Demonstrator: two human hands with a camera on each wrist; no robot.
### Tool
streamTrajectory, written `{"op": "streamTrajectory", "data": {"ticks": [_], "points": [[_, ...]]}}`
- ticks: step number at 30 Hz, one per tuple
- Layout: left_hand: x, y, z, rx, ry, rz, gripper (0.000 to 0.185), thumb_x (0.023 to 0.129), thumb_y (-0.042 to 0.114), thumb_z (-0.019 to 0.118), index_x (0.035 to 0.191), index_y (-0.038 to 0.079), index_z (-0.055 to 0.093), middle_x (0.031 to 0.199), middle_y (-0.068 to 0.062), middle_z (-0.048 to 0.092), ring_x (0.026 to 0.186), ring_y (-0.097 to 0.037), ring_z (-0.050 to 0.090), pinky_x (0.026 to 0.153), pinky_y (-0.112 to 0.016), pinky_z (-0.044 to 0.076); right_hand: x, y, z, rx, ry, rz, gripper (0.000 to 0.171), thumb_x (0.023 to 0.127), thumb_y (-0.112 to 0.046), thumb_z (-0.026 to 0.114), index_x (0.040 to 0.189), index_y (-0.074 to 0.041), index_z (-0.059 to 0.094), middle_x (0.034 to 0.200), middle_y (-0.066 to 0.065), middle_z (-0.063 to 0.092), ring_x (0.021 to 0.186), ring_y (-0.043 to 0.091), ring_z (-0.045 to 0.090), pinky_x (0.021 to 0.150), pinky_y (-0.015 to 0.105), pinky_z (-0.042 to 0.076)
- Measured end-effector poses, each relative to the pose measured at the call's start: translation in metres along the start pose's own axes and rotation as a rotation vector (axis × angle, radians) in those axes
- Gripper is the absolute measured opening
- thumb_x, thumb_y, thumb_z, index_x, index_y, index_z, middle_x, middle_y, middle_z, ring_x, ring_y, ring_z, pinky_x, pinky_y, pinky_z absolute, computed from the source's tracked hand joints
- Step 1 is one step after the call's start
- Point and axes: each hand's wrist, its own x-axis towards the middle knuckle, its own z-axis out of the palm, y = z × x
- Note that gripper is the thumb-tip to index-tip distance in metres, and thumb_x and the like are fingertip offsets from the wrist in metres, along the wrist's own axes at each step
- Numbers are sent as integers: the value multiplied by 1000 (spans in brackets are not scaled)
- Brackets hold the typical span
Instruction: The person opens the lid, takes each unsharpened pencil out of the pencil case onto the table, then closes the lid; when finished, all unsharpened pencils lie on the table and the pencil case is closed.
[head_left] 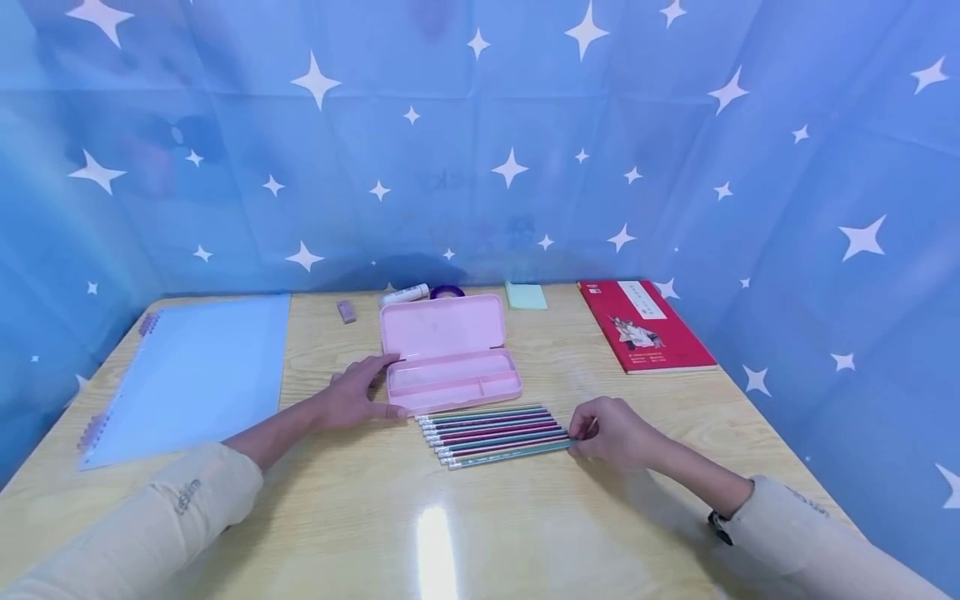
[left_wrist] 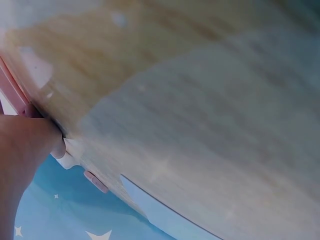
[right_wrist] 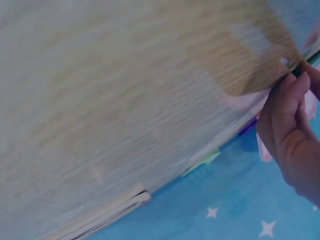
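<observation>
An open pink pencil case lies on the table, its lid leaning back and its tray divided into compartments. My left hand holds its left end, fingers near the hinge and thumb at the front corner. In front of the case, several pencils lie side by side in a slanted row, eraser ends to the left. At the right end of the row, my right hand pinches the tip of the nearest green pencil between thumb and fingers. The right wrist view shows those fingertips close together low over the table.
A spiral-bound pad covers the left side. Behind the case are a small eraser, a white tube, a purple tape roll and green sticky notes. A red book lies at the back right, before a starry blue curtain.
</observation>
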Motion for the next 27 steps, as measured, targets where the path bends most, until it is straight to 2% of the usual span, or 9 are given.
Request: {"op": "streamTrajectory", "data": {"ticks": [8, 11, 14, 17, 21, 25, 27], "points": [[-1, 1, -1, -12, 18, 43, 86, 80, 54, 77, 151, 25, 40, 150, -9, 43, 123, -34, 48, 102, -76, 16, 7, -9, -16, -36, 27, 1, 18, 79, -12, 84, 90, -10, 69, 86, -1, 64, 77, 17, 58, 67, 25, 53], [-1, 0, -3, -10, 9, 44, 80, 80, 54, 77, 149, 26, 45, 149, -8, 44, 120, -32, 50, 102, -75, 16, 13, -17, -25, -24, 43, 13, 24, 79, -14, 84, 97, -8, 69, 93, 5, 66, 79, 17, 60, 68, 25, 54], [-1, 1, -5, -13, 4, 32, 81, 80, 55, 77, 148, 24, 45, 147, -9, 46, 120, -32, 49, 102, -74, 17, 23, -26, -31, -16, 43, -16, 28, 80, -14, 84, 103, -6, 69, 100, 9, 67, 80, 17, 63, 69, 26, 55], [-1, 0, -7, -22, 20, 24, 87, 79, 55, 78, 149, 19, 42, 147, -12, 46, 126, -36, 44, 102, -74, 15, 43, -36, -34, -29, 29, -75, 30, 82, -16, 82, 109, -6, 70, 106, 9, 69, 81, 15, 65, 71, 27, 56], [-1, 0, -6, -33, 24, 17, 94, 78, 54, 79, 151, 14, 36, 150, -14, 43, 134, -38, 38, 104, -73, 14, 79, -41, -28, -39, -32, -135, 33, 86, -18, 79, 116, -6, 70, 115, 9, 69, 85, 16, 66, 74, 30, 56], [-1, 1, -2, -46, 12, 14, 100, 78, 54, 79, 153, 10, 31, 150, -15, 43, 136, -36, 37, 105, -72, 15, 110, -37, -17, -38, -85, -151, 32, 89, -16, 76, 117, -4, 70, 122, 10, 67, 94, 22, 65, 78, 32, 56], [-1, 2, -2, -51, 8, 12, 100, 78, 54, 79, 154, 10, 31, 150, -14, 44, 136, -35, 38, 106, -71, 15, 123, -35, -13, -24, -105, -147, 28, 89, -13, 75, 115, -3, 71, 116, 9, 69, 96, 23, 64, 75, 31, 55]]}}
